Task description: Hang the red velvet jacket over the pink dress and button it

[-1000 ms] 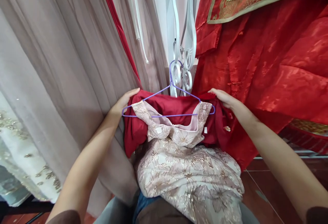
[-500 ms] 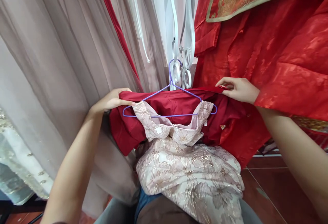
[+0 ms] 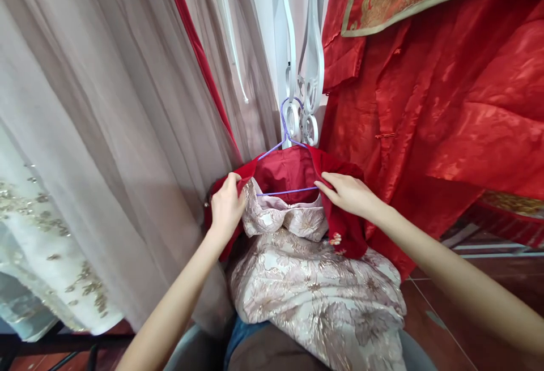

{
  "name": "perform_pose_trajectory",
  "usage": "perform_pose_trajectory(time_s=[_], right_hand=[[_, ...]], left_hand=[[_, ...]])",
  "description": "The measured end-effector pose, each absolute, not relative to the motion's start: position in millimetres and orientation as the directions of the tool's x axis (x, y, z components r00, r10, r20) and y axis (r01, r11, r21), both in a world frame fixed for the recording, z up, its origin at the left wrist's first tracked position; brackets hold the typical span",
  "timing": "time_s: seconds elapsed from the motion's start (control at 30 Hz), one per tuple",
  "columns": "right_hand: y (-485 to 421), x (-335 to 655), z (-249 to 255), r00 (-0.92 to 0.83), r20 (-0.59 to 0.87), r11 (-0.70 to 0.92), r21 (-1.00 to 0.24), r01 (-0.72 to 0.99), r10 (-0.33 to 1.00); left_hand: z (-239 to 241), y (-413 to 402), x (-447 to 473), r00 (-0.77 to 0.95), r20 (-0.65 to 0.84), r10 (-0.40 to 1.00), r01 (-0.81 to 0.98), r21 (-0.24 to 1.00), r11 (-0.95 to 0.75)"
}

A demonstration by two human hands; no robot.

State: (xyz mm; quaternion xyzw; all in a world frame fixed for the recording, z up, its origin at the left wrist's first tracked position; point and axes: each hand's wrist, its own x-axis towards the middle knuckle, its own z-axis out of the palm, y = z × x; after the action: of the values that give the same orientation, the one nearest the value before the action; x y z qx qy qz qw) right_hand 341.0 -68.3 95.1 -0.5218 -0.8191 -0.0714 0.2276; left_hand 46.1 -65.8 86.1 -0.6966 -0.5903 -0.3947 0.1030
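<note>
A purple hanger hooks onto the white metal scrollwork, carrying a pale pink dress with a metallic flower pattern. Over the hanger's shoulders lies a short red jacket with small beaded ornaments on its front. My left hand pinches the jacket's left front edge beside the dress strap. On the other side, my right hand grips the right front edge between thumb and fingers. The jacket's back lining shows between the two edges. The hanger's ends are hidden beneath the red cloth.
Greyish-pink curtains hang on the left, near a white gown with gold beading. Large red satin garments fill the right. White scrollwork rises behind the hanger. Below is a reddish tiled floor.
Both hands have moved inward and slightly down, drawing the red jacket from behind the hanger over its shoulders and the dress straps. The hanger's ends are now covered.
</note>
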Motion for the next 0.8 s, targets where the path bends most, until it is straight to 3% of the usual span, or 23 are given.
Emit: perform_pose_trajectory(time_s=[0.13, 0.27, 0.47, 0.6, 0.7, 0.8], right_hand=[[-69, 320, 89, -0.393, 0.476, 0.48, -0.07, 0.875, 0.787], [-79, 303, 85, -0.437, 0.485, 0.535, -0.077, 0.841, 0.757], [-86, 279, 75, -0.485, 0.512, 0.626, -0.14, 0.767, 0.709], [-79, 277, 61, -0.321, 0.588, 0.608, -0.392, 0.69, 0.743], [-75, 279, 47, -0.161, 0.629, 0.62, -0.63, 0.467, 0.761], [-77, 278, 41, -0.189, 0.643, 0.67, -0.695, 0.262, 0.742]], left_hand=[[75, -62, 83, -0.022, 0.646, 0.763, 0.824, 0.445, -0.352], [69, -63, 119, 0.014, 0.615, 0.789, 0.687, 0.567, -0.455], [62, -64, 124, -0.038, 0.583, 0.812, 0.578, 0.675, -0.458], [50, -68, 114, -0.006, 0.612, 0.791, 0.538, 0.669, -0.513], [41, -78, 113, -0.052, 0.642, 0.765, 0.54, 0.662, -0.519], [36, -87, 116, -0.084, 0.638, 0.766, 0.526, 0.681, -0.509]])
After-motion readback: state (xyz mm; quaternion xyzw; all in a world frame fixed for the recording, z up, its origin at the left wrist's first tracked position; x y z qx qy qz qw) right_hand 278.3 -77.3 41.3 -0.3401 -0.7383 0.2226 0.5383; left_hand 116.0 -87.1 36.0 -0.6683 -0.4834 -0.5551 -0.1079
